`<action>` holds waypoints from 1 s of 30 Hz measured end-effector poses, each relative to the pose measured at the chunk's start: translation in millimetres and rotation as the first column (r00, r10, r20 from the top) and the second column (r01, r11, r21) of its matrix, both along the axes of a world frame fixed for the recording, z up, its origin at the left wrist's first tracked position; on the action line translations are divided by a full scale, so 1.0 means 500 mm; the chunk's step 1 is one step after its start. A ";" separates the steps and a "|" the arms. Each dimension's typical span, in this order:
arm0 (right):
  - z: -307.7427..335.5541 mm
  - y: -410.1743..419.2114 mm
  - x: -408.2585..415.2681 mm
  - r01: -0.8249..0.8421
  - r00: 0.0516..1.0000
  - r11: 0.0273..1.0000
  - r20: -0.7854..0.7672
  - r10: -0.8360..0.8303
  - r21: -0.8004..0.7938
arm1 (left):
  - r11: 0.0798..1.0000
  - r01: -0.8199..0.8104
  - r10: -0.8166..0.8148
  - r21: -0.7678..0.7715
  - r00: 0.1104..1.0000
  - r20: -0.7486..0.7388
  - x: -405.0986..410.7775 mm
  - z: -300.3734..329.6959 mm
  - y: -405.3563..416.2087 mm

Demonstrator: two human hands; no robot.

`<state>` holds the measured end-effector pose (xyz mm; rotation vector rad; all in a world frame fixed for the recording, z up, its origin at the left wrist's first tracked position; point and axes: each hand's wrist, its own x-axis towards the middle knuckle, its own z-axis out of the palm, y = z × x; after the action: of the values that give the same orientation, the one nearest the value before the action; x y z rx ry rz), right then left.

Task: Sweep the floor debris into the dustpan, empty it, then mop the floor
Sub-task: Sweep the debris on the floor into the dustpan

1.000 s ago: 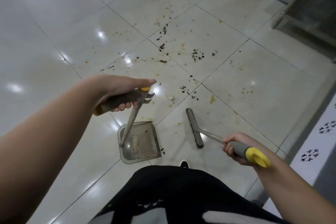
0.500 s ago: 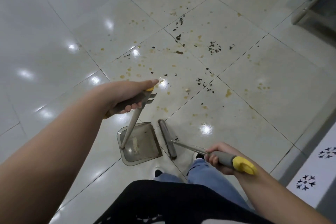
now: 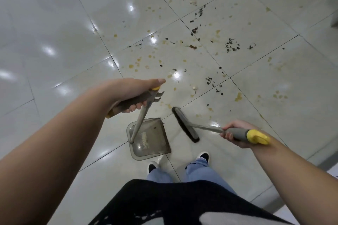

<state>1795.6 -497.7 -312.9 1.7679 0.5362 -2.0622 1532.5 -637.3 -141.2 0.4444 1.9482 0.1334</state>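
Note:
My left hand [image 3: 131, 90] grips the grey, yellow-tipped handle of a long-stemmed grey dustpan [image 3: 151, 142] that rests flat on the tiled floor in front of my feet, with a little dirt inside. My right hand [image 3: 233, 131] grips the grey, yellow-capped handle of a small broom. Its dark brush head [image 3: 184, 124] sits on the floor just right of the pan's open edge. Dark scraps and yellowish spots of debris [image 3: 213, 83] lie scattered over the tiles beyond the brush, with another cluster [image 3: 231, 46] farther away.
Glossy pale floor tiles [image 3: 64, 23] spread to the left and far side with light reflections. My shoes [image 3: 204, 156] and jeans stand just behind the dustpan. A grey raised edge [image 3: 327, 160] runs along the lower right.
The view has shifted left and down. The brush head has moved a little to the right, away from the dustpan's edge. The dustpan stays on the floor in my left hand's grip.

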 end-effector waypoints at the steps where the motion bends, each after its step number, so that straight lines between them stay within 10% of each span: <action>1: 0.000 0.025 0.008 -0.001 1.000 1.000 0.006 0.001 0.016 | 1.000 0.007 -0.007 -0.006 1.000 -0.005 0.007 -0.001 0.015; 11: 0.021 0.142 0.061 -0.198 0.980 0.915 0.070 0.185 0.352 | 0.999 -0.014 0.015 -0.046 1.000 0.021 0.041 -0.007 0.116; 30: 0.038 -0.007 0.142 0.458 0.888 0.873 -0.041 -0.458 0.166 | 0.972 0.199 -0.204 0.126 0.979 0.026 -0.008 0.034 0.163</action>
<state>1866.4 -501.3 -294.0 2.1656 0.3186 -2.3848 1528.6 -555.7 -124.4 0.7135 1.8514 0.1298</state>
